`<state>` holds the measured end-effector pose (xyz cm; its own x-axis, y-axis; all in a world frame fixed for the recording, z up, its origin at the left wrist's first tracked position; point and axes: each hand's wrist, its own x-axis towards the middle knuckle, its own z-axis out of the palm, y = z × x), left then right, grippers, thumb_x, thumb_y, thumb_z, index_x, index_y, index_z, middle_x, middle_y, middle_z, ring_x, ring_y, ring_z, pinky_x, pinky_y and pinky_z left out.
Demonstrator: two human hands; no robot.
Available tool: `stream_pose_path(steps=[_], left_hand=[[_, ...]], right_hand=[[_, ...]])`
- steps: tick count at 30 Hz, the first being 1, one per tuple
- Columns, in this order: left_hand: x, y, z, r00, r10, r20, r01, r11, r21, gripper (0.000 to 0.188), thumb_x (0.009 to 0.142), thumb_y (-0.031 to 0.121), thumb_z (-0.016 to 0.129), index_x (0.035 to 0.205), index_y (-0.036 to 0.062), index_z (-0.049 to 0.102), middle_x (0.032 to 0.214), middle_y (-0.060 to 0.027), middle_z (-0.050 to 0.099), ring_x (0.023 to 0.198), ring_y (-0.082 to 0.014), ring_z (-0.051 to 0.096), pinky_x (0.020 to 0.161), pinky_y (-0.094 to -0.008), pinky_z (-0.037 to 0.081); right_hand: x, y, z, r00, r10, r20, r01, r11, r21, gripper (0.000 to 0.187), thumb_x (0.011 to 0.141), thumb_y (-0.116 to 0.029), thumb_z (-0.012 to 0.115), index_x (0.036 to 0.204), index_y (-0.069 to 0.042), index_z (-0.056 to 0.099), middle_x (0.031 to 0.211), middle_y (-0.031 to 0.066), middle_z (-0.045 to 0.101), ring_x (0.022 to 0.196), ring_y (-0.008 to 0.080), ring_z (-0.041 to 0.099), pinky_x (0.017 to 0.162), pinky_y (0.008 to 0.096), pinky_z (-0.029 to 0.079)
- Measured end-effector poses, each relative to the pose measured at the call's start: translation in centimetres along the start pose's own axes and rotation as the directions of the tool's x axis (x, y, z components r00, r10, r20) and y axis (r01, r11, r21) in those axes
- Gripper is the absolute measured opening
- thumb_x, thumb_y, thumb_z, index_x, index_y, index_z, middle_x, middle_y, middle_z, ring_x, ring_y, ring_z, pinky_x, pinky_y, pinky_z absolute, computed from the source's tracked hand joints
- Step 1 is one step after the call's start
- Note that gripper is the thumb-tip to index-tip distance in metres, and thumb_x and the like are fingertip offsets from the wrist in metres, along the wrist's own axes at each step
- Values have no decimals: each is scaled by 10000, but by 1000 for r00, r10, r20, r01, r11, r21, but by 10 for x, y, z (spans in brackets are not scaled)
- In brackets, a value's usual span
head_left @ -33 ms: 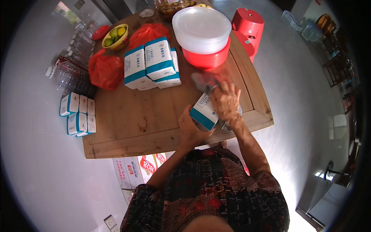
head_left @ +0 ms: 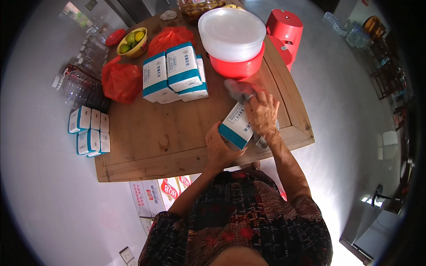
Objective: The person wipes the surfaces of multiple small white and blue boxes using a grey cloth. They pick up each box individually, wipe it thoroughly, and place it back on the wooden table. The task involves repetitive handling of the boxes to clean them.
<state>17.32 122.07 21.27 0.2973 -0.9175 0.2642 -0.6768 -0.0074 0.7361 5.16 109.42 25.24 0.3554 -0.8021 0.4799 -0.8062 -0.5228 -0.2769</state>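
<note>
A white and teal tissue pack (head_left: 236, 125) lies tilted near the table's front edge. My left hand (head_left: 218, 148) grips it at its lower left, the thumb along one side. My right hand (head_left: 262, 114) is closed over the pack's upper right end, on a crumpled grey and red piece (head_left: 240, 90). That piece is smeared by motion, so cloth or plastic I cannot tell. Something greyish (head_left: 262, 141) shows under my right wrist, mostly hidden. Farther left stands a stack of similar tissue packs (head_left: 174, 73).
The wooden table (head_left: 146, 128) also bears stacked clear plastic lids (head_left: 232, 33) over red bowls (head_left: 237, 66), red plastic bags (head_left: 120, 82) and a yellow bowl (head_left: 143, 45) of green fruit. More tissue packs (head_left: 91, 131) stand by its left edge. Red stools (head_left: 285, 29) are beyond the right side.
My right hand has shifted slightly right with the crumpled piece, uncovering more of the pack's printed face. My left hand and the pack stay nearly still.
</note>
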Motion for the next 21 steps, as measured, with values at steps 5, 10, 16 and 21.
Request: stream_pose_path(steps=[5, 10, 16, 21], left_hand=[[0, -5, 3, 995, 90, -35, -88, 995, 52, 998, 545, 325, 870, 1300, -37, 326, 1221, -219, 424, 1136, -369, 416, 970, -451, 336], [-6, -35, 16, 987, 146, 68, -159, 955, 252, 888, 608, 332, 801, 1271, -43, 345, 1196, -221, 454, 1156, -391, 407, 986, -469, 297], [-9, -30, 16, 990, 142, 21, -142, 947, 287, 888, 599, 335, 813, 1257, -44, 352, 1175, -226, 446, 1121, -403, 419, 958, -479, 318], [-1, -8, 7, 987, 150, -57, -144, 985, 89, 992, 517, 318, 882, 1270, -22, 334, 1197, -201, 431, 1129, -378, 427, 952, -460, 346]], right_hand=[[-8, 5, 3, 999, -41, -7, 42, 999, 29, 268, 785, -220, 616, 994, -56, 650, 1248, 112, 510, 1105, 299, 487, 889, 461, 365], [-50, -44, -6, 938, -339, 66, 314, 917, 244, 421, 772, -244, 630, 1159, -80, 613, 1285, 98, 477, 1289, 285, 378, 1002, 486, 332], [-46, -45, -13, 931, -349, 104, 325, 926, 192, 445, 786, -235, 600, 1194, -60, 587, 1327, 81, 443, 1288, 270, 361, 1032, 464, 289], [-12, 0, 3, 999, -36, 6, 36, 998, 55, 341, 798, -205, 592, 1072, -3, 616, 1309, 123, 460, 1237, 324, 402, 978, 500, 330]])
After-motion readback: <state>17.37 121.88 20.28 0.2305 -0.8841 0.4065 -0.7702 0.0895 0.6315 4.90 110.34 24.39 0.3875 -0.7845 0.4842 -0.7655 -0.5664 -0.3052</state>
